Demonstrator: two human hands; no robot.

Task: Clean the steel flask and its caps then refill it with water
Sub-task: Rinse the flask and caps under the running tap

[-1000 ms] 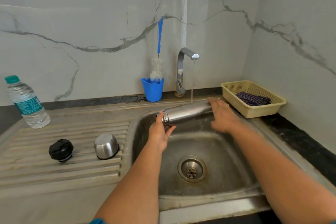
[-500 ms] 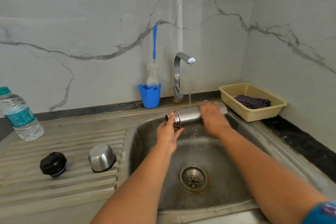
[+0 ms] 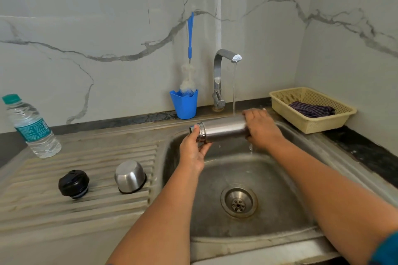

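From the head view, we hold the steel flask (image 3: 224, 128) lying on its side above the sink (image 3: 280, 178), under the running tap (image 3: 224, 58). The water stream (image 3: 234, 88) falls on the flask body near our right hand. Our left hand (image 3: 192, 148) has its grip at the open neck end, with the thumb on top of the rim and the fingers curled under it. Our right hand (image 3: 261, 128) is wrapped around the bottom end of the flask, fingers curled over the top.

On the ribbed draining board to the left of the sink, the steel cup cap (image 3: 129, 176) stands mouth down, and the black stopper cap (image 3: 73, 183) sits just beside it, further left. A plastic water bottle (image 3: 32, 127) stands upright behind them. At the wall, a blue cup (image 3: 184, 104) holds a bottle brush (image 3: 189, 49), and a yellow basket (image 3: 310, 122) with a dark cloth (image 3: 311, 109) inside is on the desk at the right.
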